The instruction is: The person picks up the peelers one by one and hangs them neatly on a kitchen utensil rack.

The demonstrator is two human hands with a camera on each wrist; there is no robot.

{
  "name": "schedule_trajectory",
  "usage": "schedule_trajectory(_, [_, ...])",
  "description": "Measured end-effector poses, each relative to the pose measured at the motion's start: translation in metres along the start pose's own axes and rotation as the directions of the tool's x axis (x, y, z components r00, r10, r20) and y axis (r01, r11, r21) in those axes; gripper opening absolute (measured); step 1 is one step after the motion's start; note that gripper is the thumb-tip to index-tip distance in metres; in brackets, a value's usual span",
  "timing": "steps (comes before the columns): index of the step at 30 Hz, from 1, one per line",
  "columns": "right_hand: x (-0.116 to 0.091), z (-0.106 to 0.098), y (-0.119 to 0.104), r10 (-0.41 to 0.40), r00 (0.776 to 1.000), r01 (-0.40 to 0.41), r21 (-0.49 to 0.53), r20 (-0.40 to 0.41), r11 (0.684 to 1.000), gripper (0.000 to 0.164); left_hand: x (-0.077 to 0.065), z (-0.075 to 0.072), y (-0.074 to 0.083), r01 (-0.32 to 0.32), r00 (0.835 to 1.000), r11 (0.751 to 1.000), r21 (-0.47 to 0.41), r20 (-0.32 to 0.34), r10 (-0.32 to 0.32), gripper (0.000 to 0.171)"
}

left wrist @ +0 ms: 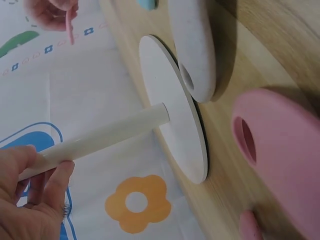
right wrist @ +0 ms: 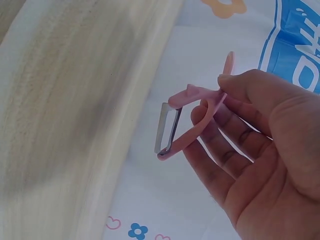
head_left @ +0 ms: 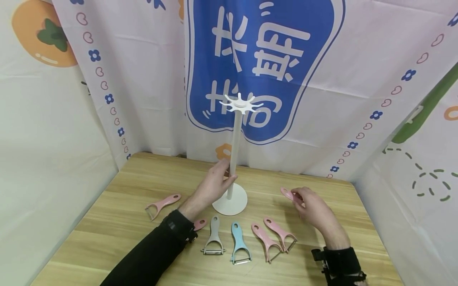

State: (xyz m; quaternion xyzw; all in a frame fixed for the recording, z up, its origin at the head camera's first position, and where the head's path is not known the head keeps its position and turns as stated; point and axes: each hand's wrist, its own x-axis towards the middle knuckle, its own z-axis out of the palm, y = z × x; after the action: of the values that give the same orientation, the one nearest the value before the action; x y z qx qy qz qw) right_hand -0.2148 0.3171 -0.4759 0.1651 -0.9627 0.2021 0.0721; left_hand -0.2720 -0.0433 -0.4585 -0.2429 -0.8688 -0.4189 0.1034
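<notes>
A white stand has a round base [head_left: 229,207], a slim upright pole [head_left: 235,139] and a ring of prongs [head_left: 240,104] on top. My left hand [head_left: 211,183] grips the pole low down, thumb on one side and fingers on the other. In the left wrist view the base [left wrist: 170,110] rests on the wood. Right of the stand, my right hand [head_left: 316,208] pinches a pink peeler [right wrist: 189,138] at its handle, held above the table. Its metal blade [right wrist: 167,129] points away from the palm in the right wrist view.
On the wooden table [head_left: 118,234] lie a pink peeler [head_left: 163,202] at the left, a partly hidden pink handle [head_left: 199,225] by my left cuff, a grey peeler [head_left: 214,230], a blue peeler [head_left: 237,236] and two pink peelers [head_left: 262,236] close together. Printed curtains [head_left: 154,79] hang behind.
</notes>
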Motion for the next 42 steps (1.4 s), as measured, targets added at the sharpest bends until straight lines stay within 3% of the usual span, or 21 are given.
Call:
schedule_trajectory(8, [0.001, -0.003, -0.002, -0.018, 0.999, 0.017, -0.004, -0.032, 1.000, 0.033, 0.001, 0.003, 0.002, -0.001, 1.000, 0.996, 0.084, 0.018, -0.001, 0.026])
schedule_trajectory(27, [0.003, -0.013, -0.014, -0.078, 0.984, 0.087, 0.053, -0.162, 0.995, 0.038, 0.001, 0.004, 0.005, 0.018, 1.000, 0.993, 0.119, 0.021, -0.021, 0.030])
schedule_trajectory(42, [0.003, -0.018, -0.029, -0.046, 0.972, 0.073, 0.111, -0.231, 0.991, 0.042, -0.001, 0.005, 0.004, 0.005, 1.000, 0.989, 0.150, 0.001, -0.005, 0.028])
